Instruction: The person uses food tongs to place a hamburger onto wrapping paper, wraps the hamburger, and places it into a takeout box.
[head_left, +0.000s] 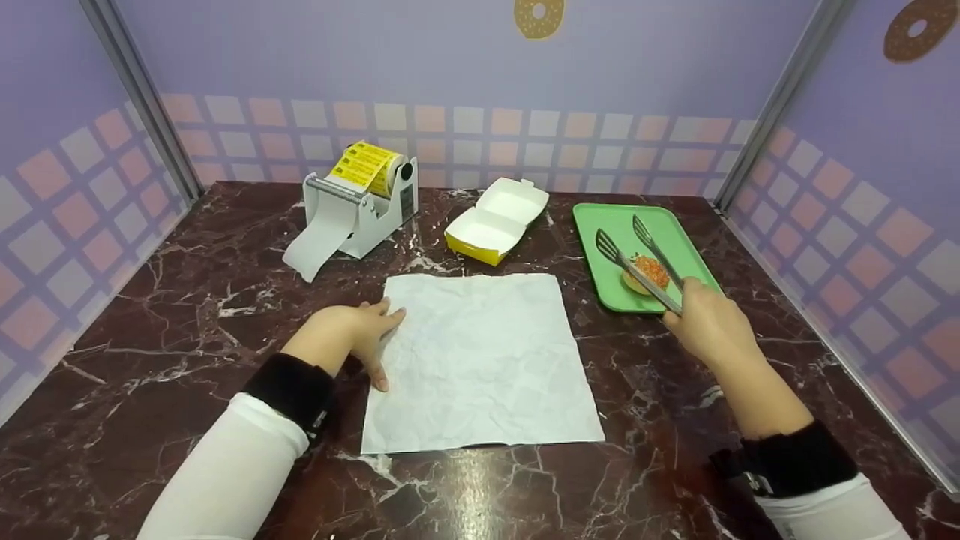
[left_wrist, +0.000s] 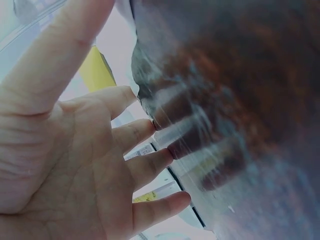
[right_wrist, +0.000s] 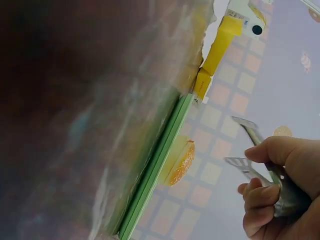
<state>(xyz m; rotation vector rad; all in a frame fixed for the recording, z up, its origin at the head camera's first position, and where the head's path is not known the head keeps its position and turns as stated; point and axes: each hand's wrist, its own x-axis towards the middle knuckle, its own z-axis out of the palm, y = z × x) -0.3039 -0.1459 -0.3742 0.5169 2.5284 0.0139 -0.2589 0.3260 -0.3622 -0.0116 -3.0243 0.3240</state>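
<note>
My right hand grips metal tongs with slotted ends, and their arms stand apart. Below them, a round sesame-topped bun sits on a green tray; the right wrist view shows a gap between the tongs and the bun. At the left edge of a crinkled white paper sheet, my left hand rests with fingers spread, thumb and fingertips touching the sheet. The left wrist view shows that palm and its separated fingers.
Behind the sheet stands an opened white-and-yellow hinged food box. A label dispenser with a yellow sticker roll is at the back left, its white backing strip hanging forward. Purple walls enclose the dark marble-patterned table.
</note>
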